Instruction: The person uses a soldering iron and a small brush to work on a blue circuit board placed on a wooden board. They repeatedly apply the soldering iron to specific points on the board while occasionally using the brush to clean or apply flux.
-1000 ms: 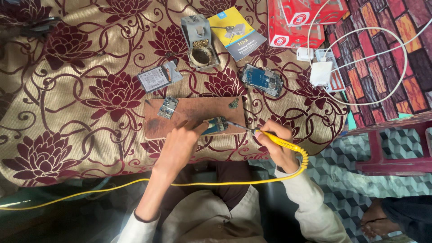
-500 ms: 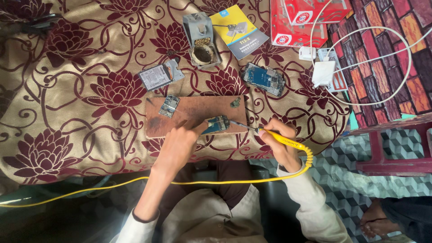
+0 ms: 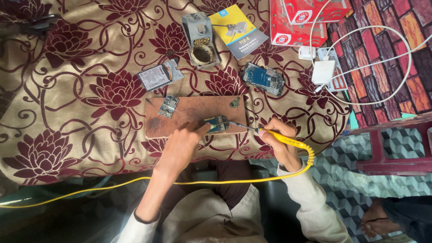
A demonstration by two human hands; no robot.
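- Now my right hand (image 3: 281, 146) is clamped around the yellow soldering iron (image 3: 279, 137), its tip touching the right edge of the small circuit board (image 3: 217, 123).
- My left hand (image 3: 182, 146) presses fingertips down on that board from its seven o'clock side, pinning it rather than gripping it; whether any finger curls under it I cannot tell.
- Compared with a second ago, almost nothing has shifted: iron and board sit as they did, so the joint is likely being held under heat.
- That board lies on a brown wooden block (image 3: 193, 112), with a second small board (image 3: 168, 106) at ten o'clock and a dark scrap (image 3: 235, 102) at one o'clock.
- Farther out at twelve o'clock stand the grey iron holder (image 3: 200, 38), a blue-and-yellow leaflet (image 3: 239, 30) and an opened phone (image 3: 264, 78); a white charger (image 3: 324, 72) lies at two o'clock.
- Trailing from the handle, the yellow cord (image 3: 90, 189) runs off towards eight o'clock.
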